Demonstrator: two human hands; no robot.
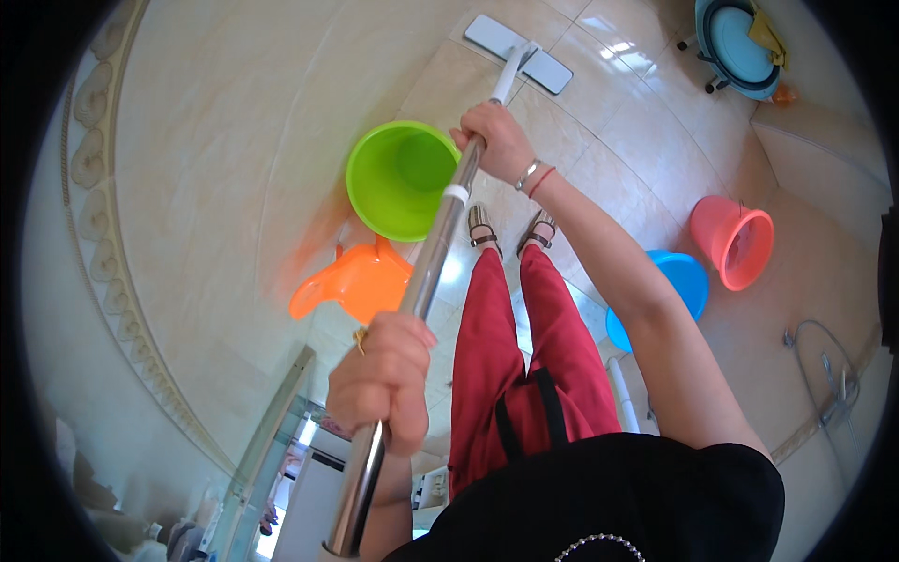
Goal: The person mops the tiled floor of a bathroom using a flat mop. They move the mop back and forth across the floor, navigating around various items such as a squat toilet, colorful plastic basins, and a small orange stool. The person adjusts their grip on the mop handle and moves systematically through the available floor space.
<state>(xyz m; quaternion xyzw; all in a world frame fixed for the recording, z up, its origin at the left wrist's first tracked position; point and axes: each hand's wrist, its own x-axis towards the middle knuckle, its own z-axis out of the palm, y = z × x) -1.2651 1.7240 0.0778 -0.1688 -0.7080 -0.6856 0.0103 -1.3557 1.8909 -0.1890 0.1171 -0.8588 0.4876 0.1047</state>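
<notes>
A flat mop (436, 253) with a long shiny metal handle runs from the lower left up to the far middle. Its white, grey-edged rectangular head (552, 71) lies on the tiled floor. My left hand (382, 377) is wrapped round the handle near its upper end, close to me. Farther down the pole, above a white collar, my right hand (494, 140) is closed round it, with a bracelet and a red string on the wrist. Beyond the pole stands a green basin (393, 178), partly covered by the handle.
An orange plastic stool (351, 286) stands by the green basin. To the right are a blue basin (682, 281), partly behind my arm, and a pink bucket (721, 234). A wheeled stand holding a blue basin (740, 45) and yellow cloth is far right; a shower fitting (836, 389) hangs on the wall.
</notes>
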